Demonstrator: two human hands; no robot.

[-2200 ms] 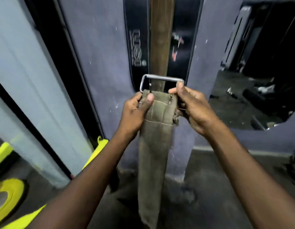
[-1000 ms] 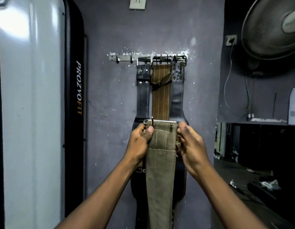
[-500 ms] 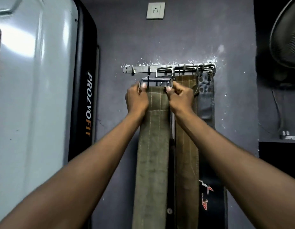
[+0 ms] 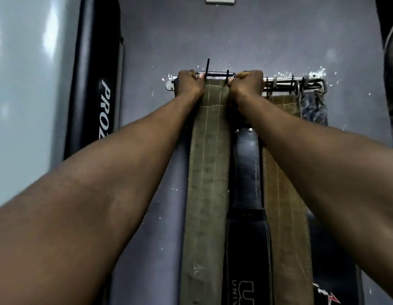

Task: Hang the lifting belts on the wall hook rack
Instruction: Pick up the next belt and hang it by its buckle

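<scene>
1. Left hand (image 4: 189, 85) and right hand (image 4: 246, 84) both clenched on the olive belt (image 4: 208, 172) top (buckle end).
2. Belt raised at the hook rack (image 4: 285, 81), upper centre of frame; hooking unclear.
3. Brown belt (image 4: 285, 194) hangs right of it.

Olive belt (image 4: 207, 172) looked like matt, napped suede or canvas, scuffed, with pale stitch lines running lengthwise. Its buckle bar (image 4: 216, 74) read as dark, smooth metal. Black belt (image 4: 247, 227) was smooth leather with a slight sheen and metal rivets. Tan belt (image 4: 283, 194) appeared matt and coarse. Hook rack (image 4: 285, 81) was bare, bright metal. Wall (image 4: 180, 36) was matt painted plaster, chipped white around the rack. Panel (image 4: 26, 73) at left was glossy.
</scene>
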